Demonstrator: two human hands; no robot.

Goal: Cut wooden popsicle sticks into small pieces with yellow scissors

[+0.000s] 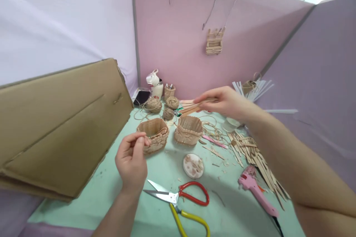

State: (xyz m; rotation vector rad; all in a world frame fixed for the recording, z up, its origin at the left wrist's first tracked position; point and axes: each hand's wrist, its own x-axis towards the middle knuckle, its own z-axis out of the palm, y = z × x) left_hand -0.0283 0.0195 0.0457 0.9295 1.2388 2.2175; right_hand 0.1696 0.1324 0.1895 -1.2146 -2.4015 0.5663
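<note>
My left hand point(131, 161) is closed in a pinch at the front of the left woven basket point(156, 144); whatever lies between its fingertips is too small to make out. A looped tan strip point(161, 133) rests inside that basket. My right hand point(219, 100) is raised over the back of the table, its fingers closed around several thin wooden craft sticks point(191, 109) that point left. Below them stands a second woven basket point(188, 135). A round white lid point(193, 166) with wood scraps lies in front of the baskets.
Scissors point(194, 193) and yellow-handled pliers point(191, 216) lie in front. On the right are a pink glue gun point(258, 192) and a pile of craft sticks point(256, 152). Twine balls point(153, 104) stand behind the baskets. A large cardboard box point(66, 126) occupies the left.
</note>
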